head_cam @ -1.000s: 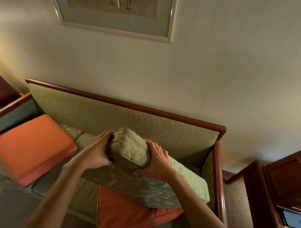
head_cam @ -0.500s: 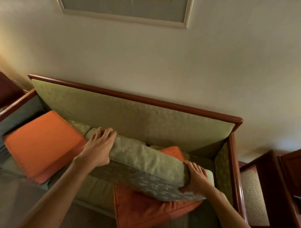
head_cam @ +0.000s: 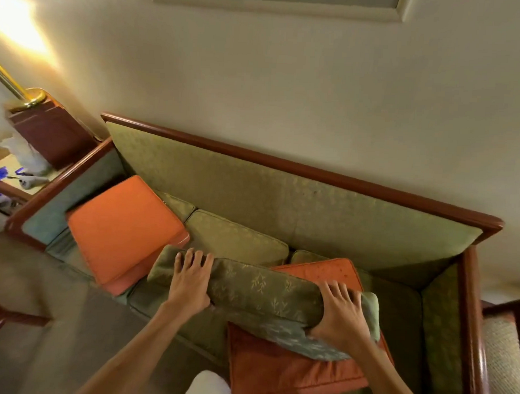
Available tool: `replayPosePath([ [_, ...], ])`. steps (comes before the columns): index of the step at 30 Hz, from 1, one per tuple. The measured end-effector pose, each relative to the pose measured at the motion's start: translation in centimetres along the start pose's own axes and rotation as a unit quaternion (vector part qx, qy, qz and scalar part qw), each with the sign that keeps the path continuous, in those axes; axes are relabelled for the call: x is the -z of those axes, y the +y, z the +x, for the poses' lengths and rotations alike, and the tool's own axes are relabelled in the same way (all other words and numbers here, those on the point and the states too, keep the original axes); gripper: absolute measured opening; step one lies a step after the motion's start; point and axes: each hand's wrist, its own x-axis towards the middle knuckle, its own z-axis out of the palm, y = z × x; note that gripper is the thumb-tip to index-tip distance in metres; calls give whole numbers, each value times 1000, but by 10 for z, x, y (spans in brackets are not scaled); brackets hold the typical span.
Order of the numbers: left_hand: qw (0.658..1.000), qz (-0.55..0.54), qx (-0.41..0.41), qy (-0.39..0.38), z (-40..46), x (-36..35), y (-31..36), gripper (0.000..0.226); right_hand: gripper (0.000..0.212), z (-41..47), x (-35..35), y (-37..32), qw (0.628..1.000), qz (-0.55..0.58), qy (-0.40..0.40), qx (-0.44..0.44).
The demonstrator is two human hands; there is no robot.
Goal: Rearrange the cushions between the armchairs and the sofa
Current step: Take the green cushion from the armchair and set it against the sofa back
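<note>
Lying across the sofa (head_cam: 311, 198) seat, a green patterned cushion (head_cam: 264, 291) is gripped at both ends: its left end is held by the left hand (head_cam: 191, 283), fingers curled over the top edge, and its right end is clasped by the right hand (head_cam: 338, 314). It rests on a dark orange cushion (head_cam: 276, 368); a brighter orange cushion (head_cam: 122, 230) is propped at the sofa's left end.

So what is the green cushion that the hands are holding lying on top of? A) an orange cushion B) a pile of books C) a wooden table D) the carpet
A: the green cushion, gripped near its ends by the left hand and the right hand, lies across an orange cushion on the right side of the sofa.
</note>
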Motion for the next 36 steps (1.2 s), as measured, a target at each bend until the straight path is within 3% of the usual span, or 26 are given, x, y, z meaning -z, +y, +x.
replayPosePath([
  [6, 997, -24, -46, 54, 18, -9, -25, 101, 92, 16, 0, -14, 1000, 3, 10, -24],
  [10, 991, -46, -105, 71, 47, -1, -49, 91, 94, 42, 7, -26, 999, 19, 18, -44],
  [15, 985, -72, -149, 50, 103, 36, -82, 87, 93, 95, 38, -46, 997, 1, 44, -62],
  [22, 975, -57, -196, 88, 195, 76, -144, 92, 87, 169, 57, -94, 993, -4, 87, -74],
  [30, 972, -43, -192, 128, 292, 112, -179, 95, 83, 265, 77, -121, 990, 11, 108, -91],
  [36, 981, -57, -174, 69, 382, 95, -188, 104, 91, 350, 65, -112, 992, 13, 62, -107],
])
